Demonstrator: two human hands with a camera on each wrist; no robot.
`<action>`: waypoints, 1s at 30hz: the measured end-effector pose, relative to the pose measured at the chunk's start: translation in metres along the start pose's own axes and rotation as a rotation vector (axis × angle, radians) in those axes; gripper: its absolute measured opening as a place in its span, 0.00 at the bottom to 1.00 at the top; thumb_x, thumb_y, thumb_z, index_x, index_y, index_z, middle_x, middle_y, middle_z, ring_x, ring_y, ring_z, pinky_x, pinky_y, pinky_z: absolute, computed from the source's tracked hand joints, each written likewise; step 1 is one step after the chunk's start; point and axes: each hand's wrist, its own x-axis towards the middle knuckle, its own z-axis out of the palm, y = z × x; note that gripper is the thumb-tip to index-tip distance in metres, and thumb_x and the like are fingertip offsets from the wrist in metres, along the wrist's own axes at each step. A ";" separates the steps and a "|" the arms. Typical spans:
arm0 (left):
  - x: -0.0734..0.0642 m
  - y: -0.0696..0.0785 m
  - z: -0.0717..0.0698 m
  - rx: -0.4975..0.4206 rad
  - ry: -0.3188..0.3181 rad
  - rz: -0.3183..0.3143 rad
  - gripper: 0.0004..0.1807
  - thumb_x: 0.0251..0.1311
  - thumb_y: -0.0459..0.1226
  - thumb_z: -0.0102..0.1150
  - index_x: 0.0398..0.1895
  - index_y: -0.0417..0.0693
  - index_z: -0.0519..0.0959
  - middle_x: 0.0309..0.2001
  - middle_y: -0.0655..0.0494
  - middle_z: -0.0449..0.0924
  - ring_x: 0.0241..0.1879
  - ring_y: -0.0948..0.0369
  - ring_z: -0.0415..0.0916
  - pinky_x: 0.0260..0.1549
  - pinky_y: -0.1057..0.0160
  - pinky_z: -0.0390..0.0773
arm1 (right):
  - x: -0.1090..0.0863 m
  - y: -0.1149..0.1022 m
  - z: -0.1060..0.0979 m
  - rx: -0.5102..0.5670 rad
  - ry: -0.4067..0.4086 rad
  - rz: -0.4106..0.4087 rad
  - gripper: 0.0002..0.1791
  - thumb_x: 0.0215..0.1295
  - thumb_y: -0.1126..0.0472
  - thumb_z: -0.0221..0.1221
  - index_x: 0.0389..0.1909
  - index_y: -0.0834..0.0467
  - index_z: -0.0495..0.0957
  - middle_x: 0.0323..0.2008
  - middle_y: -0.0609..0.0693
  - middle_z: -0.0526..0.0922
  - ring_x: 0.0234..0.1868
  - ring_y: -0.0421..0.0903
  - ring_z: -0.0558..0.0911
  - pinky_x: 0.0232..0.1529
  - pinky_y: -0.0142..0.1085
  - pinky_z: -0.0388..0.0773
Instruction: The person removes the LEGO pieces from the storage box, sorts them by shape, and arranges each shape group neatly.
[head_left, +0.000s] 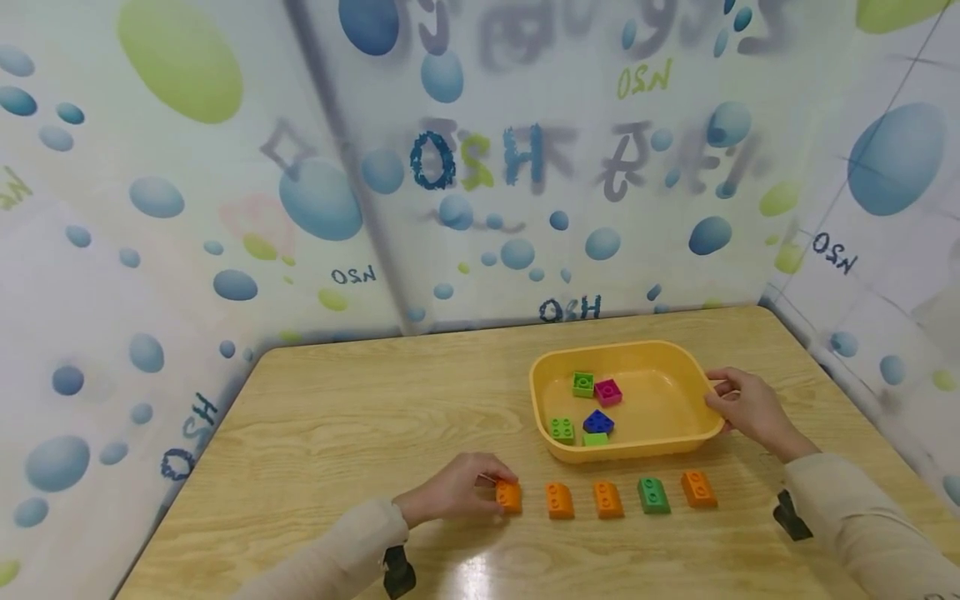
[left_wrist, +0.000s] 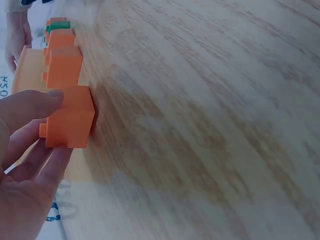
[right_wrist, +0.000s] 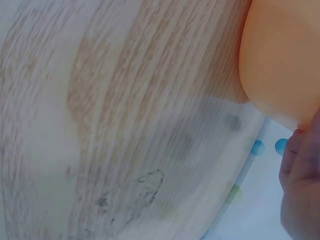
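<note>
My left hand (head_left: 459, 490) pinches an orange toy brick (left_wrist: 70, 117) at the left end of a row on the table, thumb and fingertips on opposite sides of it. To its right in the head view stand more orange bricks (head_left: 559, 501) and one green brick (head_left: 653, 496), spaced apart. My right hand (head_left: 752, 410) holds the right end of a yellow plastic tray (head_left: 660, 354), fingers at its rim. Inside the tray, mostly toward its left, lie a magenta brick (head_left: 608, 392), a blue brick (head_left: 598, 422) and several light green bricks (head_left: 562, 430).
The wooden table (head_left: 360, 400) extends left of the tray and in front of the row. Printed wall panels (head_left: 480, 250) with blue and green spots close off its back and sides. A dark strap piece (head_left: 399, 572) hangs at the left sleeve.
</note>
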 end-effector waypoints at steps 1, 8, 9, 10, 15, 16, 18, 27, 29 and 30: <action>-0.001 -0.001 0.000 0.004 -0.002 -0.001 0.18 0.44 0.29 0.65 0.42 0.39 0.78 0.41 0.53 0.77 0.42 0.64 0.73 0.40 0.72 0.72 | 0.000 0.000 0.000 0.002 -0.001 -0.001 0.23 0.57 0.68 0.52 0.52 0.74 0.62 0.34 0.64 0.72 0.27 0.49 0.76 0.20 0.35 0.76; -0.003 -0.005 0.005 0.011 0.021 0.018 0.19 0.44 0.30 0.65 0.43 0.39 0.77 0.42 0.53 0.77 0.42 0.65 0.72 0.40 0.72 0.72 | 0.000 0.000 0.000 0.010 -0.004 -0.001 0.23 0.58 0.67 0.52 0.53 0.74 0.61 0.35 0.64 0.72 0.28 0.49 0.77 0.20 0.34 0.76; -0.004 -0.005 0.006 0.005 0.024 0.019 0.19 0.44 0.29 0.65 0.43 0.39 0.77 0.42 0.52 0.77 0.42 0.65 0.72 0.40 0.72 0.72 | 0.000 0.000 0.000 0.010 -0.005 0.000 0.23 0.58 0.67 0.52 0.53 0.74 0.61 0.35 0.64 0.72 0.28 0.49 0.77 0.20 0.34 0.76; -0.004 -0.005 0.006 -0.002 0.025 0.022 0.19 0.44 0.29 0.65 0.43 0.39 0.77 0.42 0.52 0.77 0.42 0.64 0.72 0.40 0.71 0.72 | 0.000 0.000 0.000 0.009 -0.005 0.002 0.23 0.58 0.67 0.52 0.53 0.74 0.61 0.35 0.64 0.72 0.28 0.49 0.77 0.20 0.34 0.76; -0.007 -0.003 0.007 -0.041 0.020 0.010 0.19 0.44 0.29 0.65 0.43 0.39 0.77 0.43 0.52 0.76 0.43 0.63 0.72 0.40 0.71 0.72 | 0.000 0.000 0.000 0.014 -0.008 0.003 0.24 0.58 0.67 0.52 0.53 0.75 0.61 0.35 0.64 0.72 0.27 0.48 0.77 0.20 0.34 0.76; -0.007 -0.003 0.007 -0.043 0.020 0.008 0.19 0.44 0.29 0.65 0.44 0.39 0.77 0.43 0.52 0.76 0.43 0.63 0.72 0.40 0.70 0.72 | 0.000 0.000 0.000 0.016 -0.008 0.001 0.23 0.58 0.67 0.52 0.53 0.75 0.61 0.35 0.65 0.72 0.27 0.48 0.77 0.20 0.34 0.76; -0.008 -0.003 0.007 -0.041 0.016 0.000 0.21 0.44 0.29 0.65 0.45 0.39 0.76 0.43 0.52 0.76 0.44 0.63 0.72 0.41 0.70 0.72 | 0.000 0.000 0.000 0.018 -0.007 -0.003 0.23 0.57 0.68 0.52 0.52 0.75 0.61 0.35 0.64 0.72 0.27 0.48 0.76 0.19 0.35 0.76; -0.008 -0.003 -0.001 0.064 -0.015 0.019 0.27 0.47 0.38 0.65 0.53 0.43 0.71 0.50 0.54 0.72 0.48 0.62 0.69 0.46 0.64 0.70 | -0.001 0.001 0.000 0.016 -0.009 -0.015 0.23 0.58 0.68 0.52 0.52 0.75 0.61 0.34 0.64 0.72 0.27 0.48 0.77 0.19 0.34 0.76; -0.005 0.001 -0.006 0.086 -0.010 0.037 0.26 0.50 0.40 0.63 0.54 0.44 0.70 0.51 0.54 0.72 0.49 0.59 0.68 0.45 0.62 0.70 | -0.002 0.000 0.000 0.018 -0.008 -0.021 0.23 0.58 0.68 0.52 0.52 0.75 0.61 0.34 0.64 0.72 0.27 0.48 0.77 0.19 0.35 0.76; -0.002 0.003 -0.008 0.088 -0.005 0.046 0.26 0.51 0.40 0.62 0.54 0.44 0.70 0.51 0.55 0.72 0.50 0.58 0.68 0.46 0.61 0.70 | -0.002 0.000 0.000 0.017 -0.007 -0.023 0.23 0.58 0.68 0.53 0.52 0.76 0.61 0.34 0.64 0.72 0.27 0.48 0.77 0.19 0.35 0.76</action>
